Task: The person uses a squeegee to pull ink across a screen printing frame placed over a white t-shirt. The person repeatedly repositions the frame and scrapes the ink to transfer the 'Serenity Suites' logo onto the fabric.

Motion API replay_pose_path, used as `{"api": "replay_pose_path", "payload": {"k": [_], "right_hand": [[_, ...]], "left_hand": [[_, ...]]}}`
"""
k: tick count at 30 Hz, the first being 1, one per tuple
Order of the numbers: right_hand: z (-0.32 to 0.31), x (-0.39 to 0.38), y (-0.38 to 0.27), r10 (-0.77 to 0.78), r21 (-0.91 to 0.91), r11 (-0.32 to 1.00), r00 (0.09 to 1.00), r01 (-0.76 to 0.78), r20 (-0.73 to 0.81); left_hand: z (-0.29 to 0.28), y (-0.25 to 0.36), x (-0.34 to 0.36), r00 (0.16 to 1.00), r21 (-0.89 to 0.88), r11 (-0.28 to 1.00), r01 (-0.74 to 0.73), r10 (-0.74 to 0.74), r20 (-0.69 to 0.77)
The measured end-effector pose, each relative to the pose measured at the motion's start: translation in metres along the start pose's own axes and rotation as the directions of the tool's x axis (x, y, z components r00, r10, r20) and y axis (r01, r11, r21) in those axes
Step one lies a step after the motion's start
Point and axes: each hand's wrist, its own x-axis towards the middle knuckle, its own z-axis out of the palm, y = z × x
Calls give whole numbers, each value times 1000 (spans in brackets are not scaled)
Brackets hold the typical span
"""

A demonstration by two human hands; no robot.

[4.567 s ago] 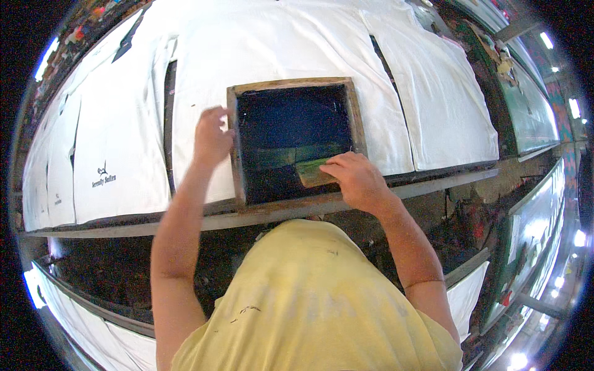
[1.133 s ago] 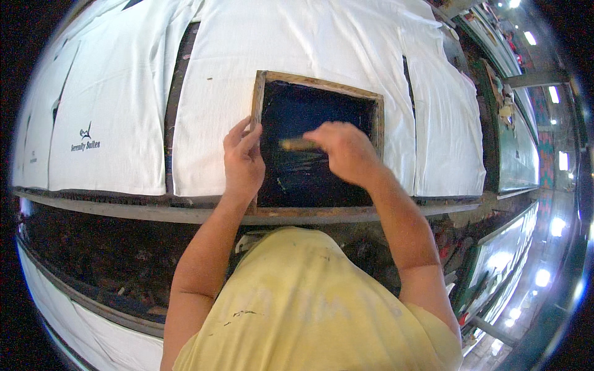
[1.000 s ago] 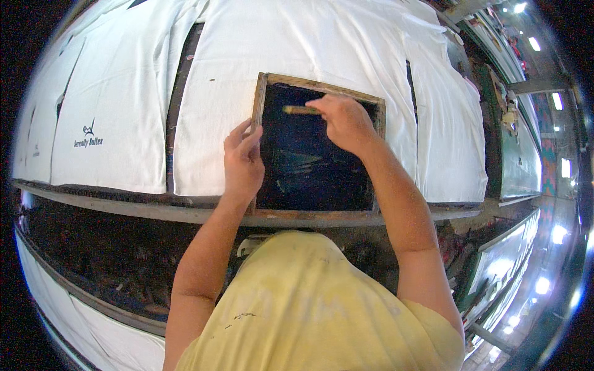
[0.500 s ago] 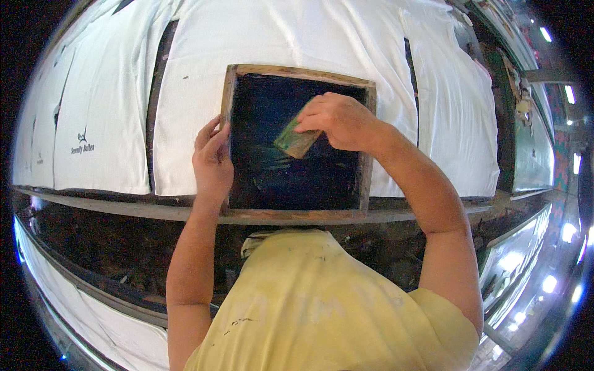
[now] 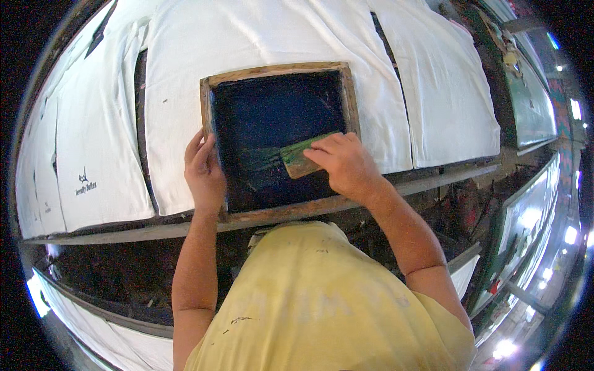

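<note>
A printing screen with a wooden frame [image 5: 278,72] and dark, ink-smeared mesh [image 5: 272,111] lies on a white cloth [image 5: 247,37]. My left hand [image 5: 206,179] is closed on the frame's left side, fingers bent around its outer edge. In my right hand [image 5: 349,164] is a flat squeegee [image 5: 298,164], wooden-coloured and stained green, tilted over the mesh right of its middle. Fingers wrap its upper right end. Faint greenish streaks show on the mesh left of the squeegee. Whatever part of the cloth lies beneath the screen is hidden.
To the left, another white cloth [image 5: 99,130] bears a small dark print; a plain one [image 5: 439,93] lies to the right. The table's wooden front edge [image 5: 148,232] runs close to my body. Further tables [image 5: 523,216] stand at the right.
My right hand has drawn the squeegee toward me, down the mesh. My left hand stays on the frame. The whole view has turned slightly.
</note>
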Motion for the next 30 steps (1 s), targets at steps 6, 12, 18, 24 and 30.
{"api": "replay_pose_path", "payload": {"k": [6, 12, 18, 24, 30], "right_hand": [[8, -28, -37, 107, -5, 994, 994, -107, -19], [7, -44, -59, 152, -1, 988, 988, -152, 15], [-3, -50, -66, 174, 87, 980, 981, -181, 82], [1, -61, -62, 150, 88, 984, 984, -158, 92], [16, -83, -37, 323, 182, 944, 886, -276, -332]], "left_hand": [[2, -4, -1, 1000, 13, 1000, 0, 0, -11], [6, -9, -3, 998, -144, 989, -12, 4, -57], [4, -13, -2, 998, -81, 997, -3, -2, -62], [-10, -5, -15, 999, 14, 1000, -2, 2, 42], [-9, -11, -36, 999, -167, 985, 31, -27, 26]]}}
